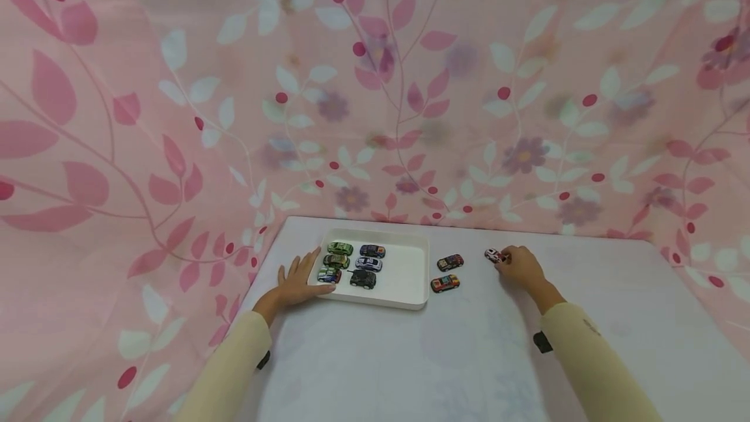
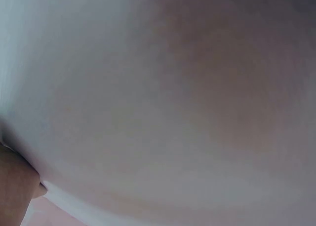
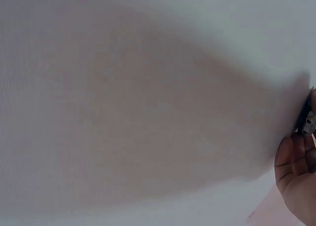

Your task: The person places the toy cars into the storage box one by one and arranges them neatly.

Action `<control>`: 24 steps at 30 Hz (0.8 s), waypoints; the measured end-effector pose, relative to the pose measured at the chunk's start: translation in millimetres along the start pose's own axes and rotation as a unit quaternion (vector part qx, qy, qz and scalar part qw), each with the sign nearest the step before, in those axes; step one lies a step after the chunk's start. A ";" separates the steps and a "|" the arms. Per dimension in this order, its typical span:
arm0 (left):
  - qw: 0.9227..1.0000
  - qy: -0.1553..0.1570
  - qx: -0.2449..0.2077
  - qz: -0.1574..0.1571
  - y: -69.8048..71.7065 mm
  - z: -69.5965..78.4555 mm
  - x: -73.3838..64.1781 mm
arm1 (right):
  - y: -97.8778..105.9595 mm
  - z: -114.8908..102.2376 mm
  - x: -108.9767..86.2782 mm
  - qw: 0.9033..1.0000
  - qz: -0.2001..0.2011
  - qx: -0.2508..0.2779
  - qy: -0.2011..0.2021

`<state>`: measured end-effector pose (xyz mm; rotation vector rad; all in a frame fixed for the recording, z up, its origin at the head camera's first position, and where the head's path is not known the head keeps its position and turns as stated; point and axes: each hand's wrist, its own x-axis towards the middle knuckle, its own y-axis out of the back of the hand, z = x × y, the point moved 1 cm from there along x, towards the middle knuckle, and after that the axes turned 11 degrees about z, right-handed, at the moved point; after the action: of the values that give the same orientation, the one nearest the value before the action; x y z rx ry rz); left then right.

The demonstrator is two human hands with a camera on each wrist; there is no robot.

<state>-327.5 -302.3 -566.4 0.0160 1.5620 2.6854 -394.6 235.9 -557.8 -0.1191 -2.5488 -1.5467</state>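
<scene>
My right hand pinches a small white toy car with dark and red markings, on the right of the table. In the right wrist view the curled fingers show beside the car's dark underside at the right edge. My left hand rests with spread fingers at the left side of a white tray, its thumb over the near left corner. Inside the tray, several toy cars stand in two columns, among them a green car, a white-and-purple car and a black car.
Between the tray and my right hand, a dark multicoloured toy car and an orange-red toy car stand on the white-covered table. A pink floral cloth hangs behind the table and along its sides.
</scene>
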 end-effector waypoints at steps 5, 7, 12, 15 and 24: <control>1.000 0.000 -0.003 -0.002 1.6 2.6 -2.1 | 3.6 -0.3 -0.3 0.999 0.019 0.026 -0.001; 1.000 0.001 0.000 -0.002 2.5 2.7 -1.9 | 5.8 -2.7 0.1 0.999 0.019 0.041 -0.004; 1.000 0.008 0.000 -0.010 5.7 4.9 -0.9 | 7.0 -10.8 1.9 0.998 0.003 0.054 -0.024; 1.000 0.009 0.002 -0.012 5.4 4.8 -1.7 | 3.7 -17.8 1.0 0.996 -0.017 0.073 -0.052; 1.000 0.005 -0.005 -0.004 3.8 5.3 -2.2 | 2.3 -34.8 3.6 0.994 -0.007 0.101 -0.047</control>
<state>-325.3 -299.7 -560.4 -0.0022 1.5489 2.6913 -394.5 206.1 -539.4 -0.1524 -2.7675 -1.3057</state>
